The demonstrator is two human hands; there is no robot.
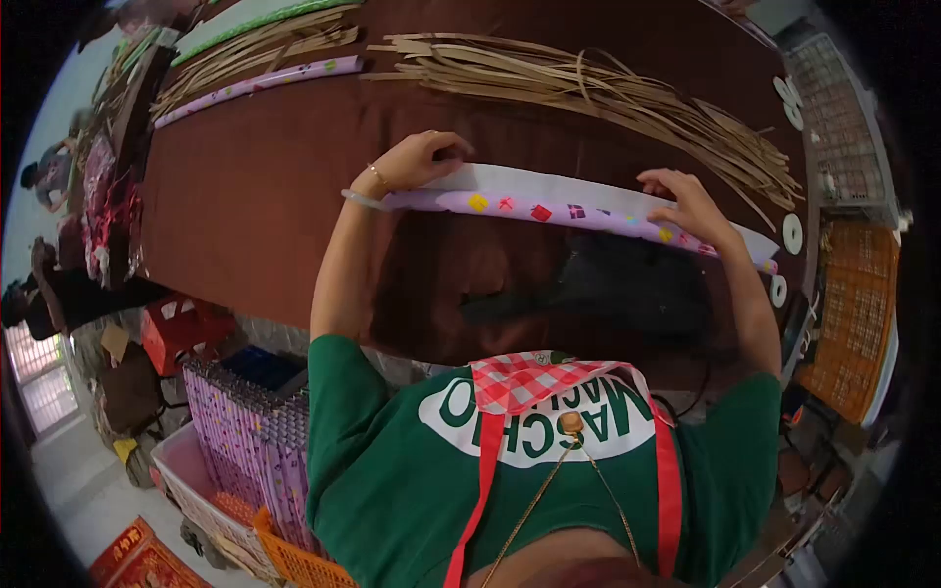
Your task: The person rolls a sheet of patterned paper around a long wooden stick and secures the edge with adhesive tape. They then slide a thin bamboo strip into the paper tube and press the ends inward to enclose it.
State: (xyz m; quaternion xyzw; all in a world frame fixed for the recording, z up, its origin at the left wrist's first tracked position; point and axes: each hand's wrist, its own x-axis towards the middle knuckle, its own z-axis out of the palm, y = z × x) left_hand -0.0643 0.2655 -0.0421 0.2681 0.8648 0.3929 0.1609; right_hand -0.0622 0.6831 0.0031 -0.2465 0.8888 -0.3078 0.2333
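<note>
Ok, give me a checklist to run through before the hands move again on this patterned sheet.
1. Left hand at the sheet's left end: ok.
2. Right hand over the sheet's right part: ok.
3. Patterned sheet fully rolled: not ok, a plain pale band still shows along its far side.
4. Fingertips pressing firmly on the sheet: cannot tell.
5. Anything wrapped inside the patterned part: cannot tell.
6. Other patterned roll apart from this sheet: ok, it lies at the far left of the table.

A person in black (83,297) is near a red stool (186,331).
</note>
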